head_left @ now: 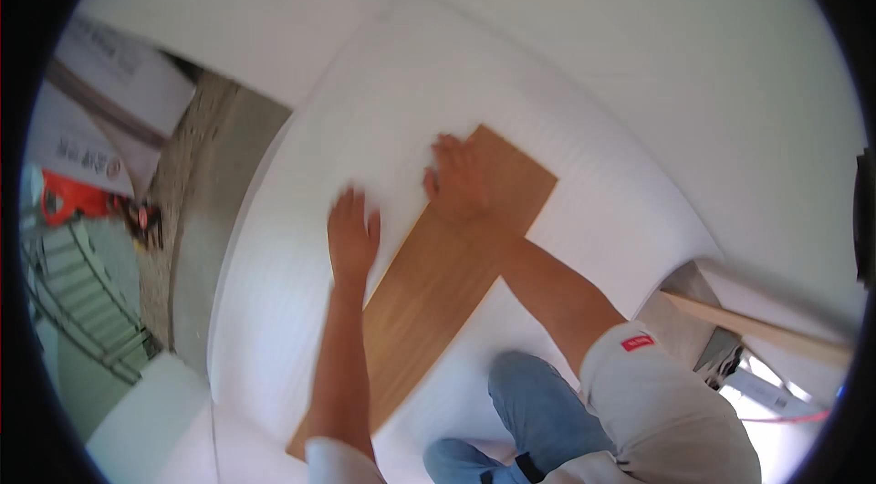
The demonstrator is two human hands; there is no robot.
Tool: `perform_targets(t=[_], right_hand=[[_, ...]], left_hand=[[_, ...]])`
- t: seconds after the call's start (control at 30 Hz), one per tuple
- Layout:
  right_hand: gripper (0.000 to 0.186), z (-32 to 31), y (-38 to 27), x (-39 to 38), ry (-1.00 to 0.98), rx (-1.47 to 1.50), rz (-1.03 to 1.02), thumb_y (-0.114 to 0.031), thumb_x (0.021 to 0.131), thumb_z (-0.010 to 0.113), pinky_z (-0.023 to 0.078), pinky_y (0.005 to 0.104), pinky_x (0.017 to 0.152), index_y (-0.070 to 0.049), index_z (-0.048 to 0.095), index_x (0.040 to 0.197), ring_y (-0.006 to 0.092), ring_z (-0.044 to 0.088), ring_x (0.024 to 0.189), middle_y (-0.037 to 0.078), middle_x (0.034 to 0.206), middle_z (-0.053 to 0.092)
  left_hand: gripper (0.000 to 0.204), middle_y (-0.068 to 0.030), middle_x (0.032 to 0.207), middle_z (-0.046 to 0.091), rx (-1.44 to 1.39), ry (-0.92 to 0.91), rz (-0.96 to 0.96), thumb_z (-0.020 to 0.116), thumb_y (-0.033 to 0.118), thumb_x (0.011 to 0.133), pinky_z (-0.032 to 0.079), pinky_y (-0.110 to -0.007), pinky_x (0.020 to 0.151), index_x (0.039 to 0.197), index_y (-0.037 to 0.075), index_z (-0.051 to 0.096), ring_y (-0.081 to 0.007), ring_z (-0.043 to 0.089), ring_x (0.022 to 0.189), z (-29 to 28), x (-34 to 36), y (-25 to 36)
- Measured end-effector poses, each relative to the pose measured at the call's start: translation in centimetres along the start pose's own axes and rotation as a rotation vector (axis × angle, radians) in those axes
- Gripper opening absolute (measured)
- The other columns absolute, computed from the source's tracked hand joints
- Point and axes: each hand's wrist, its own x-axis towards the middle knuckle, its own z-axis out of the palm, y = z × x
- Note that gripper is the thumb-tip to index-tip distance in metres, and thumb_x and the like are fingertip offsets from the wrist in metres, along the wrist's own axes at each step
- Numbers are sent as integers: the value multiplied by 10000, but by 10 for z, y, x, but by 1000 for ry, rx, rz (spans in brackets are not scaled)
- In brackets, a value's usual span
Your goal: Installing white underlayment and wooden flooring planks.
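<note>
The white sheet (274, 301), spread across the middle of the frame, could have wrinkled or slid if pressed sideways, carrying the wooden plank (429, 320) askew. The plank lay on it diagonally, from lower left to upper centre. The right hand (459, 183) reached past the plank's upper left edge, fingers spread, grasping nothing; the left hand (353, 238), loosely open, was left of that edge, over the sheet, contact unclear.
</note>
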Motion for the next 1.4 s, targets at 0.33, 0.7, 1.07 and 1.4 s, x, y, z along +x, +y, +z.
perform_targets(t=[0.33, 0.7, 1.07, 1.4], right_hand=[[343, -79, 30, -120, -130, 360, 92, -200, 908, 571, 361, 446, 1078, -53, 555, 1218, 336, 442, 1263, 154, 1316, 514], [418, -265, 131, -594, -541, -76, 508, -234, 802, 687, 414, 433, 948, -16, 537, 1125, 354, 484, 1111, 184, 1148, 541], [418, -306, 171, -720, -776, -460, 320, -74, 803, 540, 359, 465, 1038, -11, 520, 1215, 348, 428, 1241, 173, 1255, 499], [284, -357, 188, -718, -773, -360, 896, -56, 766, 594, 500, 502, 766, -11, 484, 1025, 405, 577, 918, 174, 969, 547]], left_hand=[[407, -253, 1355, 486, -96, -306, -716, 609, 162, 895, 381, -477, 1034, 1251, -26, 545, -417, 469, 1226, -85, -452, 151], [408, -147, 1029, 651, -556, -615, -1574, 543, 301, 925, 516, -391, 725, 1230, 31, 545, -277, 632, 889, -162, -781, 261], [296, -182, 830, 696, -382, -423, -1316, 687, 282, 800, 511, -377, 718, 893, 2, 659, -288, 678, 781, -145, -714, 268], [229, -212, 1025, 621, 108, -34, -795, 544, 110, 919, 490, -439, 800, 1104, -11, 602, -390, 600, 938, -119, -453, 98]])
